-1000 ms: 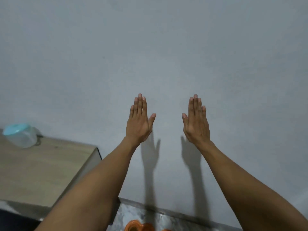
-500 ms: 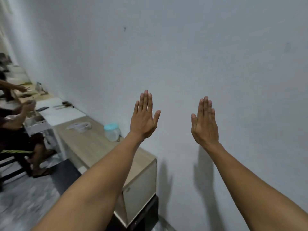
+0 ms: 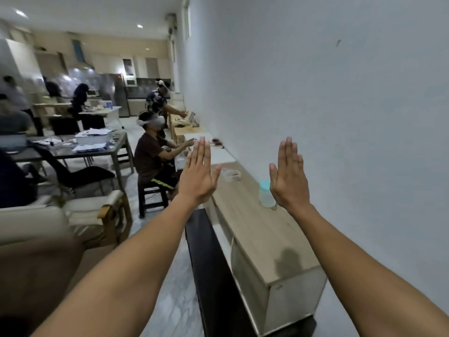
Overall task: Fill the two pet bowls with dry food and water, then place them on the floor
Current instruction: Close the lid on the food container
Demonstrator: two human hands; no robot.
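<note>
My left hand [image 3: 198, 175] and my right hand [image 3: 289, 177] are held up in front of me, fingers straight and together, backs towards the camera, holding nothing. Between them, on a long wooden cabinet [image 3: 257, 229] against the white wall, stands a clear plastic jar with a light blue lid [image 3: 265, 193]. Farther along the cabinet top lies a clear plastic bag [image 3: 230, 175] with something dark inside. No pet bowl shows in this view.
A dark low bench [image 3: 213, 271] runs along the cabinet's front. A person sits on a stool [image 3: 153, 200] beside the cabinet's far end, another stands behind. A cream armchair [image 3: 73, 220] and a glass table [image 3: 73, 149] fill the left. Grey marble floor [image 3: 175, 300] lies below.
The view has swung left from the bare wall to the room. The orange things on the floor have left the view. Both hands stay raised and flat.
</note>
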